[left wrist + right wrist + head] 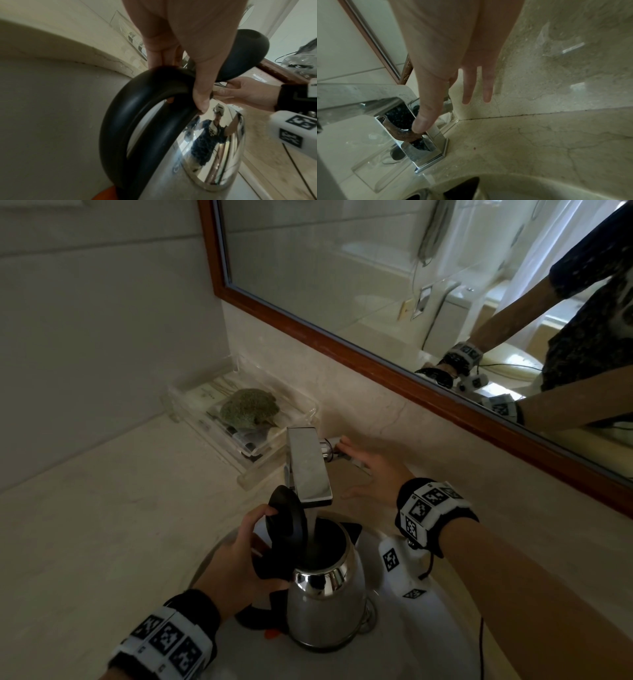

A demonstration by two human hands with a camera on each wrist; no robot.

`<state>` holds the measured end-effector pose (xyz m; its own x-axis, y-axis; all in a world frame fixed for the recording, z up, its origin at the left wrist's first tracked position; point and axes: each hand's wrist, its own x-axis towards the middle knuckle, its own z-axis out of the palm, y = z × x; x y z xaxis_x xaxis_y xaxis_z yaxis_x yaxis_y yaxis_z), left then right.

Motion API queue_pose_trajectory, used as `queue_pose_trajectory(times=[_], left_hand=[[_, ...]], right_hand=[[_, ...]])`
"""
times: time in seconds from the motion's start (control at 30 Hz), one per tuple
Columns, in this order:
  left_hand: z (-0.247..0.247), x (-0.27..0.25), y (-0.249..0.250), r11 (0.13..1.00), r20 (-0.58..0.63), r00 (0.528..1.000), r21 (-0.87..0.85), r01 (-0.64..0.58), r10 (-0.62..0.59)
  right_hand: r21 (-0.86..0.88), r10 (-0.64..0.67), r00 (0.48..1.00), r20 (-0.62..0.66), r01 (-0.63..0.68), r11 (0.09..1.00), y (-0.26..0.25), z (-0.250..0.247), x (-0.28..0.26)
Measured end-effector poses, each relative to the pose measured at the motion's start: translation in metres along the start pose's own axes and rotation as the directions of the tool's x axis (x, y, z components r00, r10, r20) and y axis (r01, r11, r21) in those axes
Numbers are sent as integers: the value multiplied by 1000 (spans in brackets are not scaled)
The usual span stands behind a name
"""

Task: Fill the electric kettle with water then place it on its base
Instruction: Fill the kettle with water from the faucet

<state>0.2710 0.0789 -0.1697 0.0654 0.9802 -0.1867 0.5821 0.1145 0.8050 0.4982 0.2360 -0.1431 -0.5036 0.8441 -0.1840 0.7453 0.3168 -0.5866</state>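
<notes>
A steel electric kettle [325, 601] stands in the white sink [431, 631] with its black lid [286, 517] hinged up. My left hand [246, 556] grips the black handle [137, 108] near its top. A stream of water [310, 529] falls from the chrome faucet spout [308, 467] into the kettle's mouth. My right hand [363, 467] is behind the spout with straight fingers, its fingertips at the faucet lever [337, 450]; I cannot tell whether they touch it. In the right wrist view the thumb [423, 119] lies along the faucet body [428, 146]. The kettle's base is not in view.
A clear plastic tray [301, 412] holding a green lump [248, 407] and small bottles sits on the marble counter [102, 525] left of the faucet. A wood-framed mirror [342, 344] hangs behind. The tiled wall closes the left side.
</notes>
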Motion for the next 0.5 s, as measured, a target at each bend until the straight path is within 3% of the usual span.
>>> queue_pose_trajectory(times=[0.5], left_hand=[[-1,-1,0,1000,15,1000,-3,-17,17]], right_hand=[[7,-11,1000,-20,11,1000,2,4,0]])
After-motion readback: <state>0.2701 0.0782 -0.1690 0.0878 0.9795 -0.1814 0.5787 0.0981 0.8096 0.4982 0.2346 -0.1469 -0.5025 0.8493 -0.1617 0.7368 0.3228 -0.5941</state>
